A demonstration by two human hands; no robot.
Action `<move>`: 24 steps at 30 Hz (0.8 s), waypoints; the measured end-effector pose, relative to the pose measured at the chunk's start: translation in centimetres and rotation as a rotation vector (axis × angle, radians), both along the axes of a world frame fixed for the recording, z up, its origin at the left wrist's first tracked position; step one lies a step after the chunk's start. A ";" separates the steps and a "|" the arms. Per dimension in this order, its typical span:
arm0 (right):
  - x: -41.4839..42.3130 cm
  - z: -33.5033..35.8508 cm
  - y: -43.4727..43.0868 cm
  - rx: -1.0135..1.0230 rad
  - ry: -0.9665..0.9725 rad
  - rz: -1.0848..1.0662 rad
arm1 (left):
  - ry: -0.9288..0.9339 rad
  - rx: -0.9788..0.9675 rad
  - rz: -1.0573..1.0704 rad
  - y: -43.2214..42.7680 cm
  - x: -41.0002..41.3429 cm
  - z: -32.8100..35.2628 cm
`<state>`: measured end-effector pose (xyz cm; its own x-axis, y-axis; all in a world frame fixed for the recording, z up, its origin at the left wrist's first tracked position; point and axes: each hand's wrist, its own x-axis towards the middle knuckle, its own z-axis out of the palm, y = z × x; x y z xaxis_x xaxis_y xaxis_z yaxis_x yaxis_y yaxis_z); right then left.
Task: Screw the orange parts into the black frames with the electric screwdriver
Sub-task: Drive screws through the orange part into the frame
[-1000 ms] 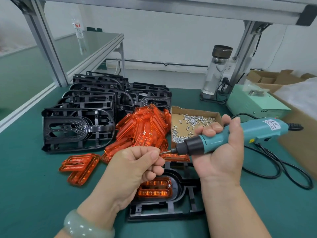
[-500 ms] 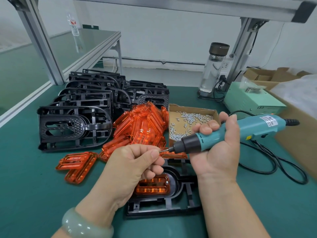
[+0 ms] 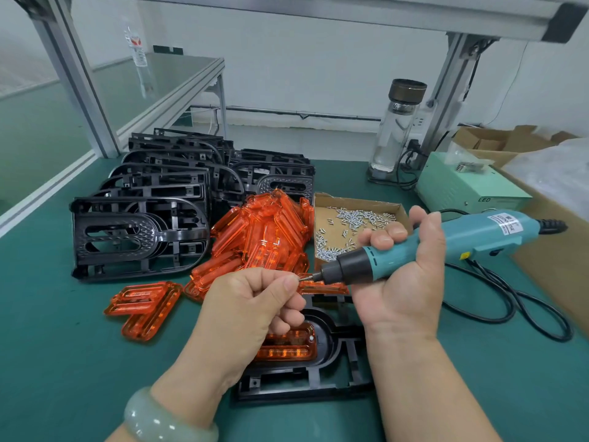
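While clasped full round by the right hand (image 3: pixel 401 282), fingers and thumb curled over the teal body, lies almost level across the scene: electric screwdriver (image 3: pixel 446 240), cord end far right, bit (image 3: pixel 308 277) aimed left and a touch downward. Meets the left hand (image 3: pixel 255 301) right at that tip, thumb and forefinger pinched together, apparently on a screw (image 3: pixel 300 276) (barely a glint there, too small to be sure of). Directly below and nearer than both hands, flat on the green mat (image 3: pixel 63 346): black frame (image 3: pixel 318 381) with an orange part (image 3: pixel 287 349) seated in its rounded pocket, long axis running left to right, left end hidden under the left hand. Judged as the step of loading a screw onto the bit. Next calls for swinging the tool's axis from level to upright, tip down onto the orange part, just under the bit rather than beside it; right hand to carry the tool, left the nearer one to steady the frame. Farther off: box of screws (image 3: pixel 357 202) just behind the right hand, heap of orange parts (image 3: pixel 264 231) to its left, stacked black frames (image 3: pixel 140 231) far left.
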<state>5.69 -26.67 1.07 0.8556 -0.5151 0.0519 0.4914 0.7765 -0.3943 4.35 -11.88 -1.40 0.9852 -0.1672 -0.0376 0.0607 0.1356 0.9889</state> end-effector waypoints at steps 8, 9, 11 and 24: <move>-0.2 -0.1 0.3 -0.039 -0.010 -0.004 | -0.053 0.126 -0.007 0.2 0.0 -0.1; -0.2 -0.1 0.3 -0.038 -0.010 -0.007 | -0.060 0.135 -0.009 0.2 0.0 -0.2; -0.1 -0.1 0.3 -0.040 -0.004 -0.010 | -0.063 0.124 -0.019 0.2 0.0 -0.1; -0.2 -0.4 -0.1 -0.010 0.012 -0.006 | 0.063 -0.015 -0.054 0.9 0.1 -0.1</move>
<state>5.49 -26.74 0.72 0.8532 -0.5195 0.0466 0.4909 0.7697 -0.4082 4.47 -10.95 -1.48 0.9704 -0.2214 -0.0964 0.1306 0.1453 0.9807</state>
